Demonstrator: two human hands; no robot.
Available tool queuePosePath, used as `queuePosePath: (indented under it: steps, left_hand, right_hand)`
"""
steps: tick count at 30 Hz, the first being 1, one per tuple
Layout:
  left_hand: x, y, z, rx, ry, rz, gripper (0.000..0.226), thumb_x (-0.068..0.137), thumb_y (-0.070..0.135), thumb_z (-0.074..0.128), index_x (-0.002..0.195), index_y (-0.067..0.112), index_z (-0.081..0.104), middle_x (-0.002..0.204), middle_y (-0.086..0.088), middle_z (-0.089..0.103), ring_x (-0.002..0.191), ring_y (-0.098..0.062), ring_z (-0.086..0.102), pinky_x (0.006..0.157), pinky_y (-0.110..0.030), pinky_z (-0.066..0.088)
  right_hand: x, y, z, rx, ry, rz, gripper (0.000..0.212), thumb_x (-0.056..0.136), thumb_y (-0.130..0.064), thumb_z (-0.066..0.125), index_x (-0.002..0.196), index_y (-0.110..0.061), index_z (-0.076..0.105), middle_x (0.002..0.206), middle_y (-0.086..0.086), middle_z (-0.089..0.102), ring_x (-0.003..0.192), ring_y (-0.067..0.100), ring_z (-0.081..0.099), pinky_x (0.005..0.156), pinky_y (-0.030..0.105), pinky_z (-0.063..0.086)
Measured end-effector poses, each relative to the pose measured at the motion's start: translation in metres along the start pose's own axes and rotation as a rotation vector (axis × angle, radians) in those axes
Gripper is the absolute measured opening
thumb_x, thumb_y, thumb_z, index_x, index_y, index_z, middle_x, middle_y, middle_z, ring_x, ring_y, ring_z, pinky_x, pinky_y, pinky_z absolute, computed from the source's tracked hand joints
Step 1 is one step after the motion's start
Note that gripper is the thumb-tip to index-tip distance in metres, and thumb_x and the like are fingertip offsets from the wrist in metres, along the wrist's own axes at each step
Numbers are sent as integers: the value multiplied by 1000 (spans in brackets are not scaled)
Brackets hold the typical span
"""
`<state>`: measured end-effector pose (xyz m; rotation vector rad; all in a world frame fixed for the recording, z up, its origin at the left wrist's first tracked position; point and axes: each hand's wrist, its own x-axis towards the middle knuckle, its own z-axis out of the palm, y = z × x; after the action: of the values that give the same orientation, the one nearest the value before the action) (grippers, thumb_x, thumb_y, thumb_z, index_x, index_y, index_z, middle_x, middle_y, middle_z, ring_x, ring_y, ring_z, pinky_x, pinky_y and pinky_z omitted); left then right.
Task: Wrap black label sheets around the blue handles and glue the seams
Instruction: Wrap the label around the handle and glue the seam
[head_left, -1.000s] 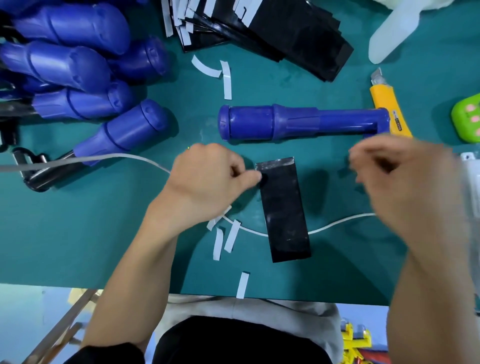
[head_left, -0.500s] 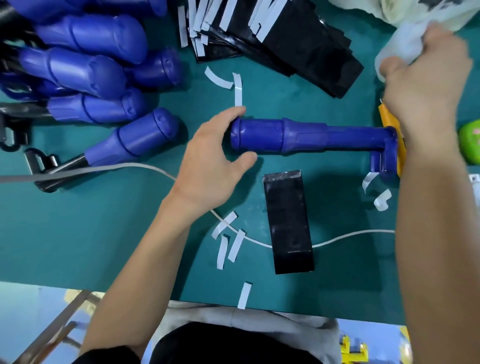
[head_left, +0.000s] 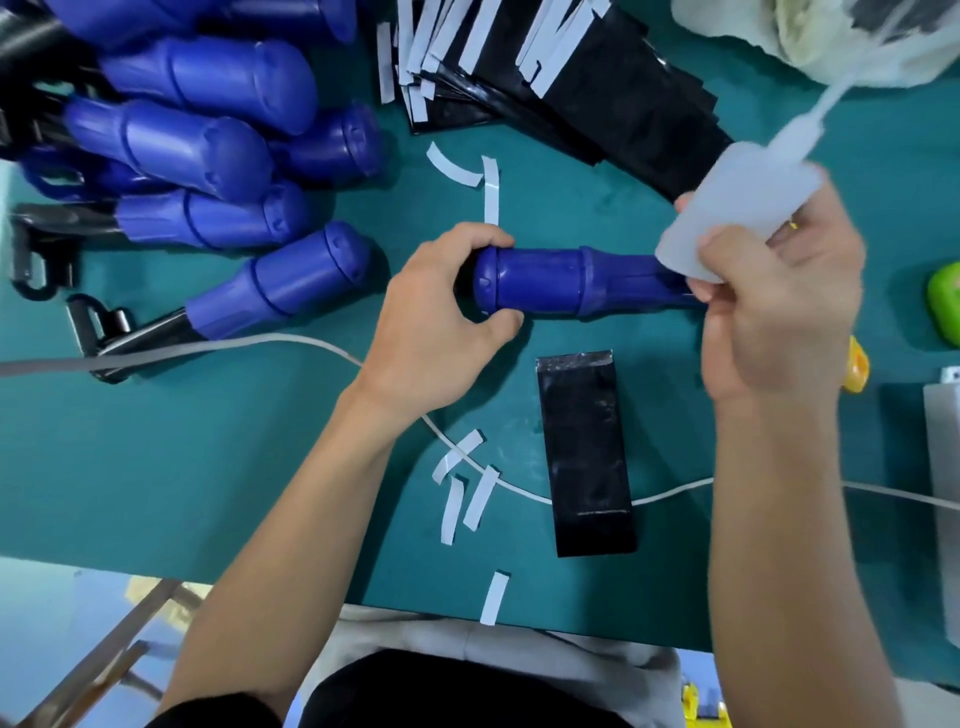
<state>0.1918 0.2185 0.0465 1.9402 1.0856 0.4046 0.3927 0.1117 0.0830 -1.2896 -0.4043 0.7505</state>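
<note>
Blue handle (head_left: 540, 283) in left hand (head_left: 431, 332), bottle (head_left: 737, 208) in right hand (head_left: 779, 317)

A blue ribbed plastic handle (head_left: 571, 283) runs crosswise over the teal table (head_left: 182, 467). The left grip (head_left: 436, 332) curls round its butt end. At its other end the right grip (head_left: 774, 306) holds a translucent white squeeze bottle (head_left: 737, 218), nozzle tilted away. Just nearside of the handle lies a flat black label sheet (head_left: 584, 457); beyond it, a stack of black sheets (head_left: 639, 114); to its left, a heap of blue handles (head_left: 208, 156).

Glossy blue plastic handle (head_left: 545, 283), shiny black label sheet (head_left: 584, 452), translucent plastic bottle (head_left: 737, 208)
</note>
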Motion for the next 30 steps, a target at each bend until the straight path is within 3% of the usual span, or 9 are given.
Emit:
queuePosePath:
  steps: [3,7,9,12,15,19,23,27,30]
  left_hand:
    - [0,0,1,11,-6,27,52,74,24,78,122,32,61,109,23,61,101,-4,55,92,-16,42]
    - [1,1,4,-42,-36,34,52,78,20,80,126,26,62,113,14,59,101,-8,58,90,-18,47]
    - [2,2,5,-93,-46,2,51,78,24,82,125,27,63,112,15,60,97,-11,59,87,-24,51]
    - [3,1,5,-134,-53,-49,50,76,31,82,122,32,63,105,11,66,83,-18,59,85,-33,55]
    - [3,0,5,-132,-60,-55,51,77,33,81,123,34,61,104,11,66,81,-21,58,85,-39,55]
    - [4,-1,5,-105,-55,-49,49,77,36,80,121,35,60,99,14,64,77,-15,56,82,-36,55]
    - [4,-1,5,-87,-60,-46,47,77,37,80,119,37,59,97,14,62,76,-15,54,81,-38,55]
    - [5,0,4,-95,-65,-44,46,77,36,80,118,36,60,98,12,64,77,-17,56,81,-38,55]
    - [5,-1,3,-96,-73,-37,45,78,36,80,118,36,60,98,13,63,76,-13,55,80,-34,54]
  right_hand:
    - [4,-2,-12,183,-73,116,38,83,-4,46,116,-7,65,100,10,57,84,23,57,72,31,44]
    - [4,-2,-25,200,-262,148,30,104,-15,42,132,-10,51,98,6,64,70,18,57,59,23,42]
    - [0,2,-25,162,-210,155,26,102,-17,52,126,-6,53,98,4,69,66,17,57,54,19,38]
    - [-2,8,-20,189,-37,196,25,84,-14,66,108,-8,63,90,2,70,63,16,50,56,21,34]
    - [-1,10,-17,304,-1,236,25,81,-8,62,106,-12,64,90,-1,66,65,13,46,61,23,33]
    - [0,5,-14,585,39,329,13,89,-17,59,100,-13,62,88,3,63,67,16,49,65,25,39]
    - [-3,4,-12,392,42,312,24,105,-26,43,111,-12,62,88,7,73,50,8,53,51,18,41]
    - [-7,8,-4,335,49,215,3,86,-19,64,86,-17,66,65,-5,60,49,7,43,54,20,33]
    - [-8,10,0,390,24,230,9,78,-15,65,78,-21,70,67,-8,57,52,7,38,58,24,24]
